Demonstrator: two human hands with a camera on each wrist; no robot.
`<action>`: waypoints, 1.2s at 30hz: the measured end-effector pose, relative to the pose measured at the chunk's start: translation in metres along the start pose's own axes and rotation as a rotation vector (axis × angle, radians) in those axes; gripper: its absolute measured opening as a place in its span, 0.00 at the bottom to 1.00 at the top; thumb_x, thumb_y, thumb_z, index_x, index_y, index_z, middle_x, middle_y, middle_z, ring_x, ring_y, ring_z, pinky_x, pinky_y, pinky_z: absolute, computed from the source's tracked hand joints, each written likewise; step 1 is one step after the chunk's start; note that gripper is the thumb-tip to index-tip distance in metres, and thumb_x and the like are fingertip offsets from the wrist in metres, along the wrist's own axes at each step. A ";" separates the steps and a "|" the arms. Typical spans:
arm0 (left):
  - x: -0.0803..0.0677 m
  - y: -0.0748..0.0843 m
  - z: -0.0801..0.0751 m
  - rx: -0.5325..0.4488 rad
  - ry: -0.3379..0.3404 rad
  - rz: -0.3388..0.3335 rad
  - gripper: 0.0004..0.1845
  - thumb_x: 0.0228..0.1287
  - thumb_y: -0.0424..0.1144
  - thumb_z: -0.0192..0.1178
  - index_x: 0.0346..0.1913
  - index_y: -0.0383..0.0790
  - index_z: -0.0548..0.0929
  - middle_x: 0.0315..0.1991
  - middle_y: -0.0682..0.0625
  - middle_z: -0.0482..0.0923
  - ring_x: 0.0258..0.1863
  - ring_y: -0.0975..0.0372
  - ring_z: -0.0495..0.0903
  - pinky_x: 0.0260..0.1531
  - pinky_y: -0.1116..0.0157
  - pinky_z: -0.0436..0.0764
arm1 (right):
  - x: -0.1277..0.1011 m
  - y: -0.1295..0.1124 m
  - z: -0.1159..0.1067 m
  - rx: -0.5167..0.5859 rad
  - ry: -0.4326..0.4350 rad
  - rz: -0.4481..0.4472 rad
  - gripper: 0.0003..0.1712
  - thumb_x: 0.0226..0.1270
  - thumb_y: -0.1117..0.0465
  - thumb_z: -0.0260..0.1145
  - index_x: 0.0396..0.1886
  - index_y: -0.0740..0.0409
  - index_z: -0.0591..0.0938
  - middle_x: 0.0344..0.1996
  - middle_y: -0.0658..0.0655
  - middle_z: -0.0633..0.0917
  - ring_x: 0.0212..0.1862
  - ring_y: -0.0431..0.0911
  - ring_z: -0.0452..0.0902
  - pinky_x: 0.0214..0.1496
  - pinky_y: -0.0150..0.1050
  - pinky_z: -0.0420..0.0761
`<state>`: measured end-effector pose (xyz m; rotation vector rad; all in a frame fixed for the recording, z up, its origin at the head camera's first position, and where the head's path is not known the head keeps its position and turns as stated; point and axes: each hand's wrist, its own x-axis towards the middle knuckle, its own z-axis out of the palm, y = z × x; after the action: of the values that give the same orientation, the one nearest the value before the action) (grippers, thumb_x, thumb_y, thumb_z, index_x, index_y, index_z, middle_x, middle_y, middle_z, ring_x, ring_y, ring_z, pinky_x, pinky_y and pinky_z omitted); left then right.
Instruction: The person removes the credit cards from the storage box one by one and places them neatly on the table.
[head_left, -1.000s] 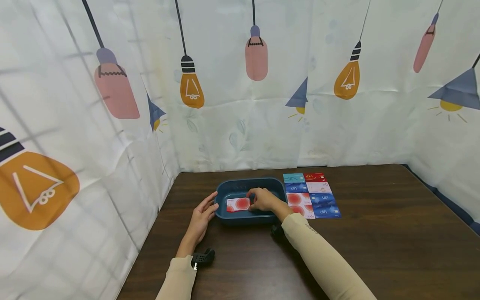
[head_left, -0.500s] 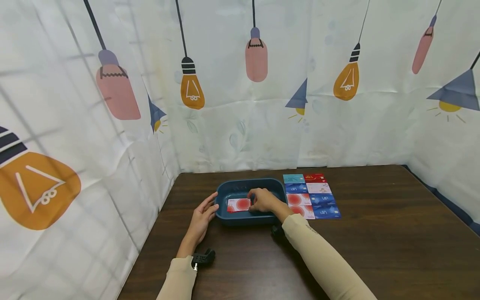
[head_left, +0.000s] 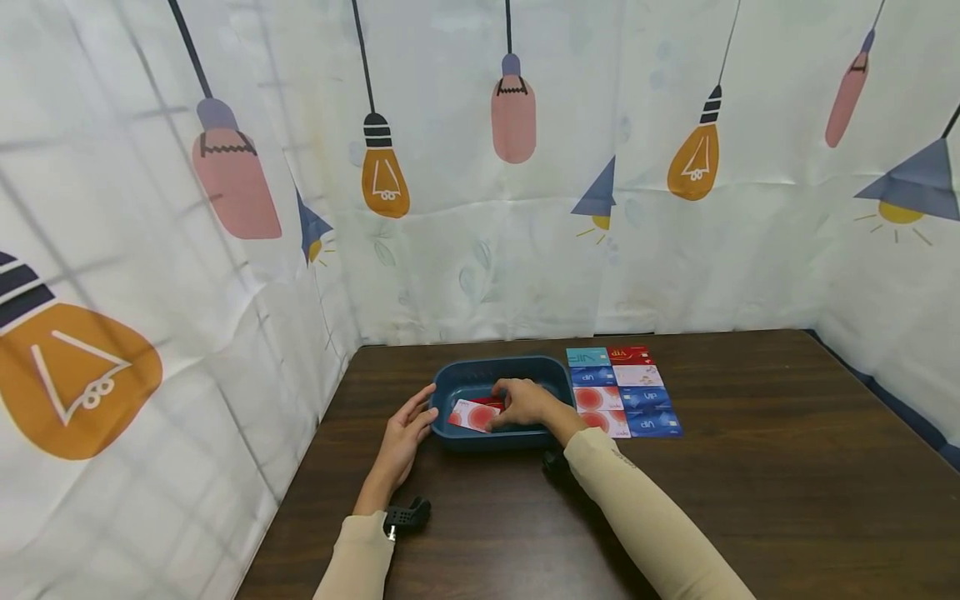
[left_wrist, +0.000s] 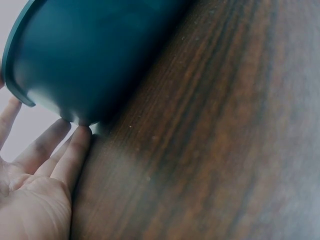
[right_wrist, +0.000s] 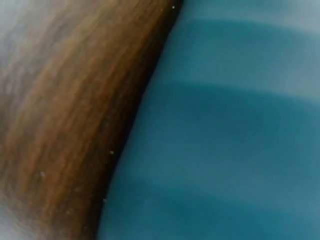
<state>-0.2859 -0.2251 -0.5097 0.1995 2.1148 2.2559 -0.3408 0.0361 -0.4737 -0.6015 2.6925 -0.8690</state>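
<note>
A dark teal plastic bin stands on the table. My left hand is at its left end, with fairly straight fingers; in the left wrist view the fingertips touch the bin's outer wall. My right hand reaches inside over the near side, thumb and fingers curled. It pinches the right end of a white card with red circles, which lies slanted. Behind that one, a red card shows in part. The right wrist view holds only the blurred bin wall and table, with the fingers hidden.
Just right of the bin, several cards lie in two columns on the dark wooden table: a teal card, a red VIP card, blue cards and white-and-red cards. A patterned curtain surrounds the table.
The white card in the bin has turned, and its right end has swung toward the near side with my right thumb. More of the red card shows. My left hand has stayed put.
</note>
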 end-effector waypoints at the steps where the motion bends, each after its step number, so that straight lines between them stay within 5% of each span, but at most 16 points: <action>1: 0.000 0.000 0.000 0.002 -0.002 0.003 0.26 0.78 0.36 0.56 0.75 0.45 0.70 0.75 0.40 0.67 0.72 0.47 0.70 0.56 0.73 0.80 | 0.000 0.000 0.001 -0.019 -0.005 -0.009 0.37 0.55 0.44 0.80 0.62 0.53 0.80 0.42 0.54 0.84 0.41 0.45 0.78 0.46 0.42 0.83; 7: 0.000 0.000 0.000 -0.004 0.002 0.002 0.25 0.78 0.35 0.55 0.75 0.45 0.70 0.75 0.40 0.68 0.72 0.48 0.69 0.55 0.74 0.80 | -0.001 -0.003 0.004 -0.121 -0.007 -0.057 0.33 0.57 0.44 0.79 0.59 0.51 0.80 0.47 0.54 0.84 0.45 0.46 0.78 0.52 0.47 0.83; 16: 0.000 0.000 0.000 -0.008 -0.001 0.001 0.26 0.78 0.34 0.54 0.76 0.43 0.69 0.75 0.39 0.67 0.72 0.48 0.69 0.56 0.73 0.80 | -0.001 -0.003 0.001 -0.047 0.011 -0.030 0.22 0.60 0.52 0.79 0.51 0.51 0.83 0.38 0.52 0.83 0.39 0.45 0.76 0.45 0.42 0.81; 27: 0.000 -0.001 0.000 -0.009 -0.006 0.003 0.26 0.79 0.33 0.53 0.76 0.43 0.68 0.75 0.39 0.66 0.72 0.48 0.69 0.56 0.73 0.80 | 0.001 -0.005 0.002 -0.113 -0.009 0.006 0.32 0.57 0.39 0.78 0.54 0.50 0.79 0.39 0.50 0.81 0.41 0.45 0.75 0.46 0.44 0.80; 36: 0.000 -0.001 0.001 -0.006 -0.002 0.008 0.26 0.78 0.35 0.55 0.76 0.44 0.69 0.75 0.40 0.68 0.71 0.48 0.70 0.56 0.73 0.80 | 0.002 -0.008 0.001 -0.062 -0.007 0.052 0.22 0.60 0.48 0.78 0.47 0.51 0.80 0.35 0.51 0.81 0.37 0.46 0.75 0.40 0.41 0.78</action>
<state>-0.2860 -0.2245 -0.5103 0.2111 2.1098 2.2650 -0.3395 0.0289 -0.4699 -0.5444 2.7240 -0.7719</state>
